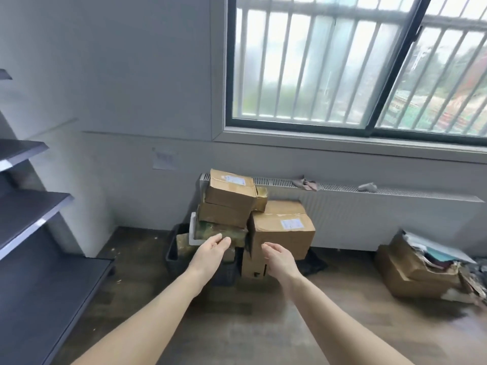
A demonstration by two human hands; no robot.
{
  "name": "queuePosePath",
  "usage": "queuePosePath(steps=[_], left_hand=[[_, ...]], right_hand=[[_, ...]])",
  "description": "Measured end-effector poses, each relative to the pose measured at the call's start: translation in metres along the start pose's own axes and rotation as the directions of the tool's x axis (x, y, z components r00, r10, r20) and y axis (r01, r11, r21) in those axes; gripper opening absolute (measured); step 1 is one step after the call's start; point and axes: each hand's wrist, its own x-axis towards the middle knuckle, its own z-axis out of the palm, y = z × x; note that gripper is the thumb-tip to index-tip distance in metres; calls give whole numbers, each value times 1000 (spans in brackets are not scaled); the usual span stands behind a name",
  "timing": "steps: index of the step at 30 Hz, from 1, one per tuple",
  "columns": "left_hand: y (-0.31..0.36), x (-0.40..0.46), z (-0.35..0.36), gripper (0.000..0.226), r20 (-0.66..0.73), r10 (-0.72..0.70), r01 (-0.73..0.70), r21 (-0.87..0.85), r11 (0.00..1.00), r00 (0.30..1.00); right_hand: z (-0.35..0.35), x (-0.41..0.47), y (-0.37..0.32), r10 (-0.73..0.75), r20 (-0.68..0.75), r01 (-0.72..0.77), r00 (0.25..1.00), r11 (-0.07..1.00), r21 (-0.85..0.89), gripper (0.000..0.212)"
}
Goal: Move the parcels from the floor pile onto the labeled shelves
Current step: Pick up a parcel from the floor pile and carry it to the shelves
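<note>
A pile of cardboard parcels stands on the floor against the radiator. A labelled box (228, 191) sits on top at the left, over another brown box (221, 214) and a greenish parcel (210, 229). A larger labelled box (283, 230) leans at the right. Both my arms reach toward the pile. My left hand (210, 250) is held out with relaxed fingers in front of the greenish parcel, holding nothing. My right hand (276, 256) hangs open in front of the large box, also empty. Dark shelves (29, 206) stand at the left.
A black crate (174, 252) sits under the pile's left side. A white radiator (369, 219) runs along the wall under the window, with rags on top. An open carton (419, 270) of papers lies at the right. Wooden floor (237, 325) stretches in front.
</note>
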Motion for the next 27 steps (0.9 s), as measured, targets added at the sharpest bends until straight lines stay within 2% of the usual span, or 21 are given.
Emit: queuePosePath(steps=[2, 5, 8, 10, 15, 21, 27], left_hand=[[-2, 41, -9, 53, -11, -51, 51, -6, 999, 999], [-7, 115, -24, 37, -23, -130, 129, -34, 991, 991], [5, 184, -35, 13, -39, -221, 217, -86, 972, 974], [21, 224, -39, 13, -67, -261, 253, -109, 961, 963], [55, 318, -40, 12, -44, -266, 263, -78, 962, 963], [71, 400, -31, 13, -17, -245, 245, 10, 970, 969], [84, 493, -26, 9, -75, -256, 259, 36, 965, 964]], right_hand=[[8, 40, -9, 12, 3, -13, 1000, 1000, 5, 37], [17, 97, -25, 45, 36, -47, 998, 998, 37, 22], [21, 148, -45, 104, 53, -107, 993, 993, 58, 26], [18, 181, -60, 137, 61, -140, 989, 989, 56, 26], [4, 264, -98, 159, -52, -154, 986, 985, 77, 20], [8, 351, -112, 214, -37, -209, 976, 973, 98, 24], [11, 444, -133, 225, -11, -223, 974, 971, 81, 25]])
